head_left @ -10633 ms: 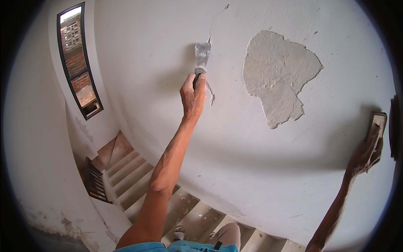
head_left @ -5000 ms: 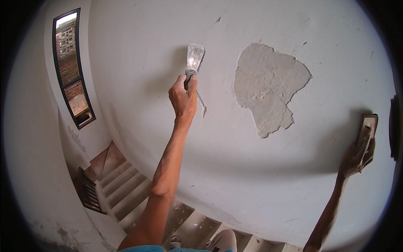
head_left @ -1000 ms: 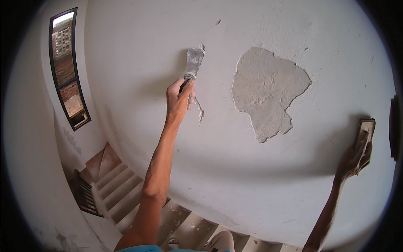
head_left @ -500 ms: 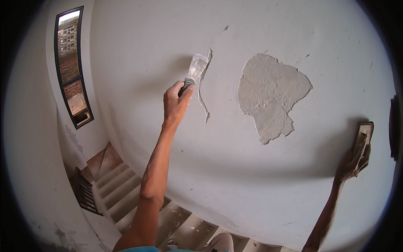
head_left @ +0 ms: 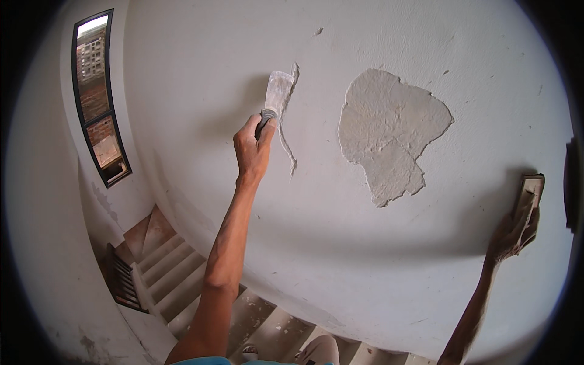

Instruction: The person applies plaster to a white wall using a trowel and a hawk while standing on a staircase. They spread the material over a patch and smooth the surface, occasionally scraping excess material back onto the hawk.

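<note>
My left hand (head_left: 252, 149) grips a putty knife by its handle, its pale, smeared blade (head_left: 278, 87) held up at the wall just left of a narrow, ragged vertical crack (head_left: 291, 155) or ridge of filler. To the right of that, a large irregular patch of rougher greyish plaster (head_left: 392, 131) shows on the white wall. Low at the right, my right hand (head_left: 511, 232) is closed round a flat rectangular tool (head_left: 528, 193), like a board or wide blade, smeared with pale material and standing upright close to the wall; its exact kind I cannot tell.
A staircase (head_left: 169, 271) runs down below me along the curved wall, with speckled steps and my feet and leg at the bottom edge. A dark railing (head_left: 125, 280) stands at lower left. A tall black-framed window (head_left: 95, 85) is at upper left, brick buildings outside.
Since a second ago my left hand and knife have moved slightly left and down, so more of the crack shows beside the blade. My right hand stays about where it was.
</note>
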Motion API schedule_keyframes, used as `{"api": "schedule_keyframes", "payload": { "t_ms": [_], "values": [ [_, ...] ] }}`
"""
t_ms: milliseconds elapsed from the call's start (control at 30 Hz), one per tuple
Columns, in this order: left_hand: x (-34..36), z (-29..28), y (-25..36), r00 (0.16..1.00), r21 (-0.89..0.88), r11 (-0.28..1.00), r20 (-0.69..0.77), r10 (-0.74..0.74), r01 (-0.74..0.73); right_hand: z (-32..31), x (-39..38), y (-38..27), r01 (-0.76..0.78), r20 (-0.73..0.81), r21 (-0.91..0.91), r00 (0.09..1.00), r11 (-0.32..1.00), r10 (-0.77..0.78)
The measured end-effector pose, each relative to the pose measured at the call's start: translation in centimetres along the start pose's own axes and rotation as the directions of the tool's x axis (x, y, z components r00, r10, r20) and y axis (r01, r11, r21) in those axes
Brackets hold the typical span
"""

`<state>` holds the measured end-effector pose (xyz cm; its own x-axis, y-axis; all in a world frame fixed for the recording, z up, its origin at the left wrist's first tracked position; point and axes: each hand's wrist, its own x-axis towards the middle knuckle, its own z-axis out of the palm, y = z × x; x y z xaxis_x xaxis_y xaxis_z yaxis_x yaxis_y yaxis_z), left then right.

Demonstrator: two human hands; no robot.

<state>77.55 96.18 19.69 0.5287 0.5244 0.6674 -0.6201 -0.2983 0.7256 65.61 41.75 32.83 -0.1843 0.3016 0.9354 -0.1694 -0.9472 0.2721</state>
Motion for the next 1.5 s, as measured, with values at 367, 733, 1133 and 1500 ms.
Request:
{"api": "schedule_keyframes", "payload": {
  "t_ms": [367, 733, 1133, 1500],
  "values": [
    [0.1, 1.2, 4.0, 0.963, -0.235, 0.935, 0.112, -0.246, 0.267, 0.0, -0.1, -0.1, -0.012, 0.016, 0.004, 1.000, 1.000, 0.012],
    [0.7, 2.3, 4.1, 0.994, -0.100, 0.989, -0.028, -0.109, 0.106, -0.2, 0.3, -0.6, 0.014, 0.014, 0.008, 1.000, 1.000, -0.014],
    [8.0, 2.4, 12.2, 0.988, -0.309, 0.939, 0.079, -0.136, 0.154, -0.2, 0.2, -1.0, -0.058, 0.043, -0.044, 0.997, 0.997, 0.060],
    [6.9, 1.7, 9.6, 0.943, 0.291, 0.909, -0.052, 0.328, -0.300, -0.5, 0.4, -1.7, -0.054, 0.038, -0.002, 0.998, 0.999, 0.054]
  ]
}}
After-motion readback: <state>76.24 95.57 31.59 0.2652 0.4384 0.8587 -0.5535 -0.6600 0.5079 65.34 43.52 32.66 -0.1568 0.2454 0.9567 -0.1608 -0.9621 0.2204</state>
